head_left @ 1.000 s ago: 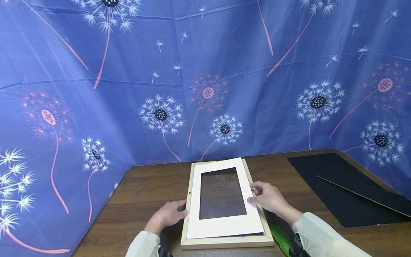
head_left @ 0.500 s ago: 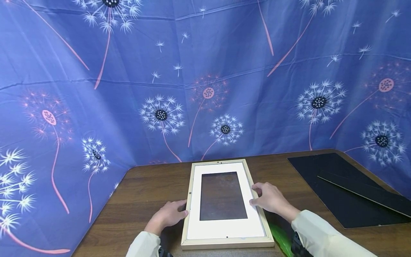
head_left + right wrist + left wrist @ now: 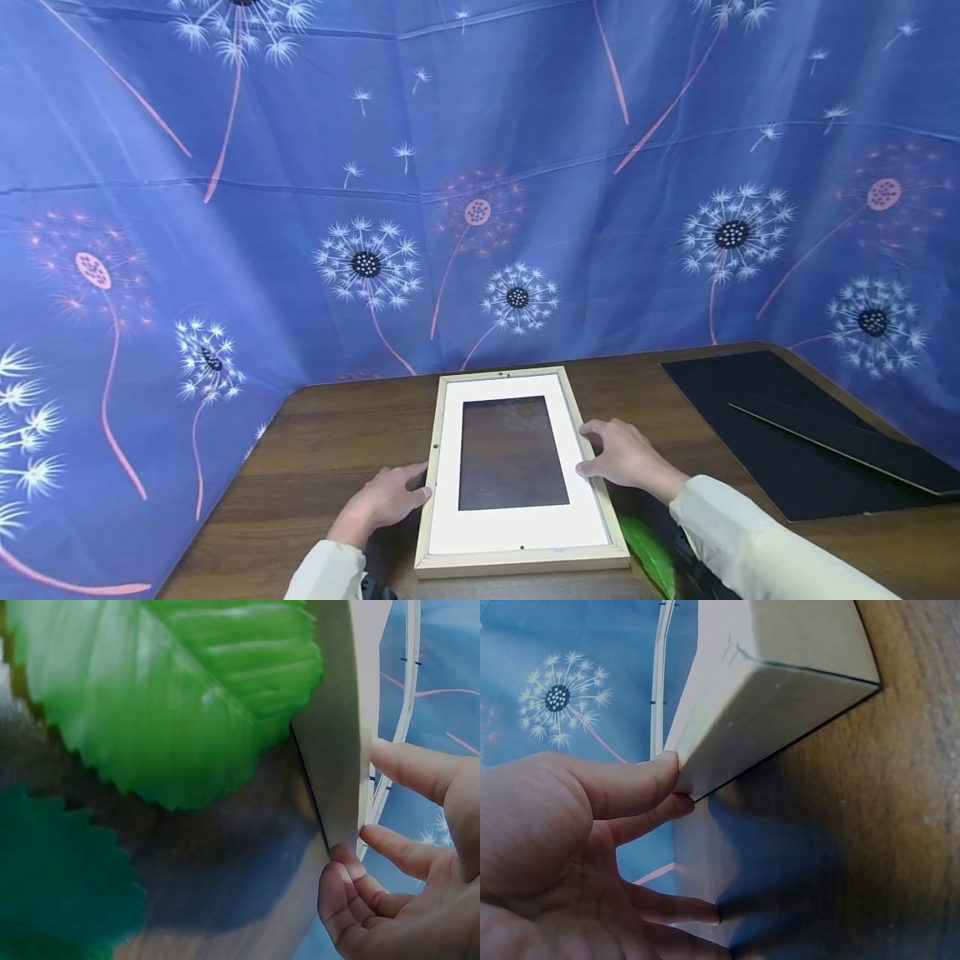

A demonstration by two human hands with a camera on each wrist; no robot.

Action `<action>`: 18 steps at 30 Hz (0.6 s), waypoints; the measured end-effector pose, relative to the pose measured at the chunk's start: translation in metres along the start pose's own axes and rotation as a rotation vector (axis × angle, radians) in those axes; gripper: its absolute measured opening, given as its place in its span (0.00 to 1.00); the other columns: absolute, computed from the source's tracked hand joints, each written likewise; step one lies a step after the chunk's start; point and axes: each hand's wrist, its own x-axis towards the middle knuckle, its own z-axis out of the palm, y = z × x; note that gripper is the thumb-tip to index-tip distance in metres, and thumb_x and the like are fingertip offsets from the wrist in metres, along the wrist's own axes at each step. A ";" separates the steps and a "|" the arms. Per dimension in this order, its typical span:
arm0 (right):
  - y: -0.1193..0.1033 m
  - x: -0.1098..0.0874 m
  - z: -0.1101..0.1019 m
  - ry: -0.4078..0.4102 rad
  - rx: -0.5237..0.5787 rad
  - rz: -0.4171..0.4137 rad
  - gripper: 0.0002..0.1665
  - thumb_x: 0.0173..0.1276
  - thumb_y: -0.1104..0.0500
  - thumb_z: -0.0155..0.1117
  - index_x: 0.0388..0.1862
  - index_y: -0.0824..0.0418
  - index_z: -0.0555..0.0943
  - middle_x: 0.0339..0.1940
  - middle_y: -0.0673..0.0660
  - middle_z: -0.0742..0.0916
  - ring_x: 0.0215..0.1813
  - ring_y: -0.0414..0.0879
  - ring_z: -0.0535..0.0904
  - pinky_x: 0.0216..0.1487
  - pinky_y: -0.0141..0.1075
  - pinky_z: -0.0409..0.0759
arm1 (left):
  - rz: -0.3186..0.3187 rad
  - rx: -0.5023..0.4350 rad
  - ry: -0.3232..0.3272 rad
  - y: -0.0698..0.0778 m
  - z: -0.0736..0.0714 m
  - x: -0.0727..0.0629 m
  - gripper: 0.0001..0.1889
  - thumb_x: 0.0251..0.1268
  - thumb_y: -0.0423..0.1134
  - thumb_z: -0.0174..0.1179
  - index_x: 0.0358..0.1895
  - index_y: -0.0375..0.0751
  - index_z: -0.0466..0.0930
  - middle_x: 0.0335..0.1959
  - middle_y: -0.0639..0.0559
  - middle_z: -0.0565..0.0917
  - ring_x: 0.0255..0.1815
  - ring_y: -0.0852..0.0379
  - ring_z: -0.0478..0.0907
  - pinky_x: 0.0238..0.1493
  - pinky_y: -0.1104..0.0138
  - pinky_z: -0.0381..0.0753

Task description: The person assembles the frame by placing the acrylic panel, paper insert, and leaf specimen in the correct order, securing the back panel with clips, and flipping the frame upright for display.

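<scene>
A pale wooden picture frame (image 3: 522, 565) lies on the table with its inner side up. Inside it sits a white mat board (image 3: 517, 529) with a rectangular window, flat within the rails. My left hand (image 3: 384, 502) touches the frame's left side; in the left wrist view its thumb (image 3: 641, 784) and forefinger meet the wooden edge, the other fingers spread toward the table. On the opposite side, my right hand (image 3: 622, 457) rests at the right rail. Its thumb reaches onto the mat's edge, the forefinger touches the rail, and the remaining fingers bend beside the outer wall.
A green serrated leaf (image 3: 648, 554) lies right of the frame, close under my right wrist. Black backing boards (image 3: 757, 450) overlap at the table's right side. Blue dandelion-print cloth (image 3: 450, 167) hangs behind the brown wooden table (image 3: 322, 442).
The mat board, earlier tilted and overlapping the frame's top rail, has dropped flat inside the frame. My right hand stays at the right rail, its thumb shifting slightly. The head view has moved a little.
</scene>
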 end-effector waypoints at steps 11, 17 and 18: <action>0.003 -0.010 -0.021 0.030 0.073 -0.012 0.22 0.65 0.57 0.73 0.55 0.67 0.83 0.39 0.54 0.85 0.43 0.49 0.81 0.42 0.48 0.80 | -0.012 -0.026 -0.003 -0.007 -0.004 -0.001 0.24 0.73 0.40 0.60 0.68 0.33 0.75 0.65 0.29 0.76 0.72 0.20 0.58 0.66 0.29 0.58; 0.009 -0.026 -0.035 0.056 0.123 -0.034 0.20 0.67 0.57 0.71 0.53 0.67 0.84 0.33 0.49 0.83 0.36 0.44 0.76 0.37 0.41 0.75 | -0.015 -0.031 0.001 -0.008 -0.006 -0.002 0.24 0.73 0.40 0.60 0.67 0.33 0.76 0.64 0.28 0.77 0.71 0.19 0.59 0.65 0.29 0.59; 0.011 -0.029 -0.036 0.057 0.129 -0.033 0.20 0.67 0.57 0.71 0.53 0.67 0.84 0.32 0.49 0.82 0.35 0.44 0.76 0.36 0.40 0.74 | -0.014 -0.032 0.002 -0.008 -0.007 -0.003 0.24 0.73 0.40 0.60 0.67 0.33 0.76 0.64 0.28 0.77 0.71 0.19 0.59 0.66 0.29 0.58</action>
